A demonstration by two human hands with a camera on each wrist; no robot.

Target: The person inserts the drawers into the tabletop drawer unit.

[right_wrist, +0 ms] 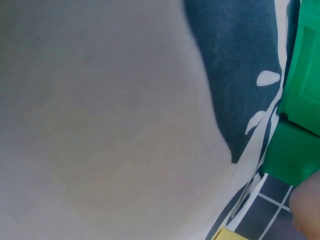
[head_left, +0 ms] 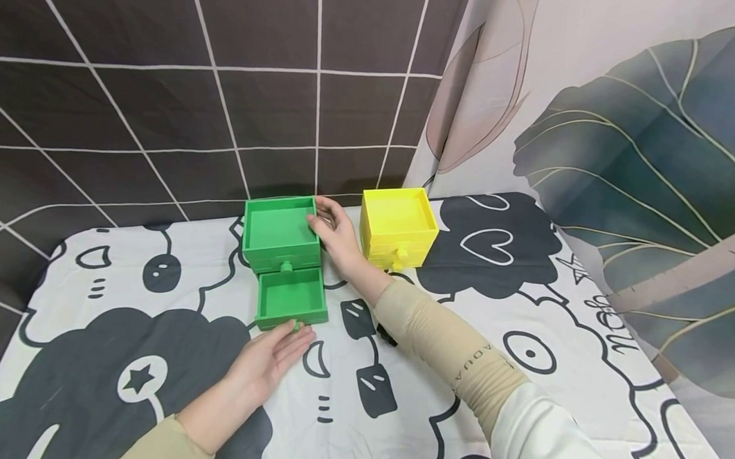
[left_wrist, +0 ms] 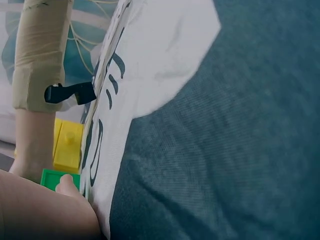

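Note:
A small green drawer box [head_left: 281,253] stands on the patterned cloth, its lower drawer [head_left: 291,294] pulled out toward me. My left hand [head_left: 264,365] is palm up at the drawer's front, thumb and fingers around its small round knob [head_left: 296,325]. With my right hand [head_left: 338,239] I grip the box's upper right wall, thumb over the rim and fingers along the outside. In the right wrist view the green box [right_wrist: 292,155] shows beside a fingertip. The left wrist view catches part of the green drawer [left_wrist: 50,179] beyond my left thumb.
A yellow drawer box [head_left: 398,221] with a knob stands just right of my right hand. Behind both boxes hangs a dark cloth with a white grid [head_left: 268,110]. A leaf-patterned curtain [head_left: 651,173] borders the right side. Black-and-white cloth [head_left: 473,349] covers the surface.

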